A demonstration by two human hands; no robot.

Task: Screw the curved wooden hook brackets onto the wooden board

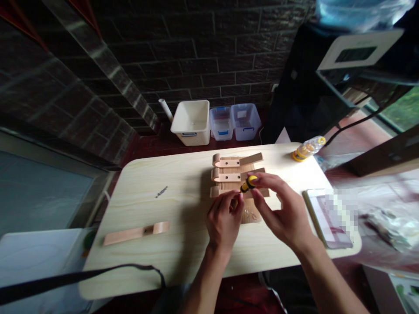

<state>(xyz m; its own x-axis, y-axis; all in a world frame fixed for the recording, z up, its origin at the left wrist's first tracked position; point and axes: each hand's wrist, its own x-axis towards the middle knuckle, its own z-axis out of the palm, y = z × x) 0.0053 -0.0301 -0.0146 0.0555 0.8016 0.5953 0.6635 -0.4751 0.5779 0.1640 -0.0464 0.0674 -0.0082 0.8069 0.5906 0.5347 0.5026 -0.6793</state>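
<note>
My right hand (284,209) grips a small yellow and black screwdriver (248,184) by its handle, between thumb and fingers. Its lower end points down-left to the fingertips of my left hand (224,220), which are pinched together over the third wooden hook (215,192). What they pinch is hidden. Beneath both hands lies a wooden board (254,206) carrying three curved hooks. The far hook (231,163) and the middle hook (231,177) each show two dark screw heads. A few small shiny pieces, perhaps screws, lie on the board's near end.
On the pale table (137,174) are a loose wooden hook (131,236), a small dark metal piece (161,192), a clear bottle with yellow ends (307,149) and a phone-like device (327,218). Beyond it stand a cream bin (190,126) and two clear bins (245,122). A black strap (98,272) crosses front left.
</note>
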